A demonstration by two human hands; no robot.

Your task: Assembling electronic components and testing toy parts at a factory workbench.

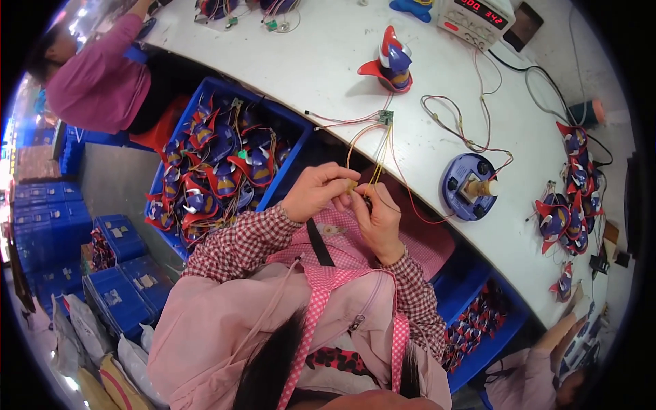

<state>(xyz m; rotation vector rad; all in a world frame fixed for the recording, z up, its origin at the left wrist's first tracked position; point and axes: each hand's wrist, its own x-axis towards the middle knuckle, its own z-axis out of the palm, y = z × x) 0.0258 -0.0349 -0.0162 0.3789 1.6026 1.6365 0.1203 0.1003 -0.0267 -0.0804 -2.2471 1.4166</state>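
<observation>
Left hand (pixel 314 191) pinches a small yellowish part (pixel 352 186) above the pink apron (pixel 346 236), right hand (pixel 378 217) closed, apparently on thin wires (pixel 384 147); best practice: leave slack toward the green circuit board (pixel 386 117) on the bench (pixel 301 75), sparing its joints.

Wearer's hands (pixel 314 192) (pixel 378 222) number two — power supply (pixel 471 26), one.

The left hand (pixel 313 195) pinches a small yellow piece (pixel 352 186). On my screen, the right hand (pixel 380 222) is just beside it, holding thin wires (pixel 381 154). The wires run up to a little green board (pixel 386 117) on the white table (pixel 301 75). Past the board stands a red and blue shape (pixel 395 67). I see a round blue thing (pixel 454 206) to the right and a full blue bin (pixel 292 147) to the left.
</observation>
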